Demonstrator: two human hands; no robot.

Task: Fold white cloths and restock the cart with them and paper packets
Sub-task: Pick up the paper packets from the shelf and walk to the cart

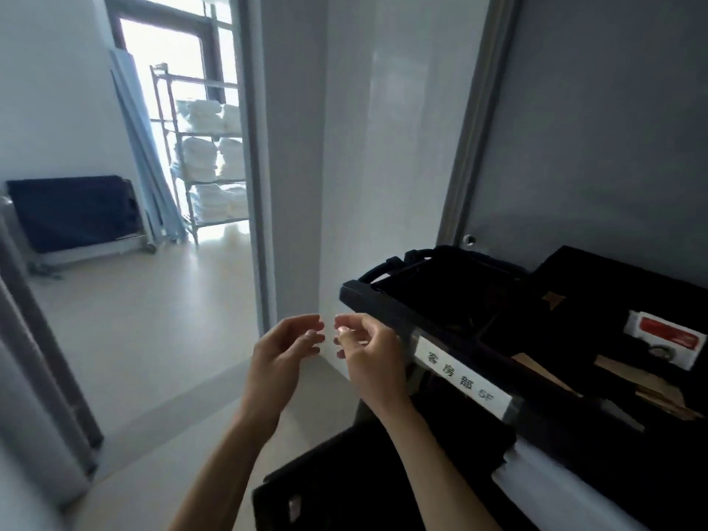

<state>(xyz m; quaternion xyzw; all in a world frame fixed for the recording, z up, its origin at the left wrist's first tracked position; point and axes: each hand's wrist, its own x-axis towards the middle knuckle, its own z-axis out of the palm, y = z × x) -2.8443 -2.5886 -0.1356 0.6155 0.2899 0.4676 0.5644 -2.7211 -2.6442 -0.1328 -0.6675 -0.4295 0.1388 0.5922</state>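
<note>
The black cart (387, 300) stands at the right against a grey wall, with a white label on its front rim. Brown paper packets (651, 389) lie in its top tray, next to a white and red packet (664, 339). White folded cloths (544, 477) show on a lower shelf of the cart. My left hand (283, 350) and my right hand (367, 346) hover side by side just left of the cart's corner, fingers loosely curled toward each other, holding nothing.
Through the doorway at the left, a metal rack (207, 155) holds stacks of folded white linen beside a bright window. A dark blue folded cot (72, 212) leans on the far wall. A white wall corner (299, 185) stands straight ahead.
</note>
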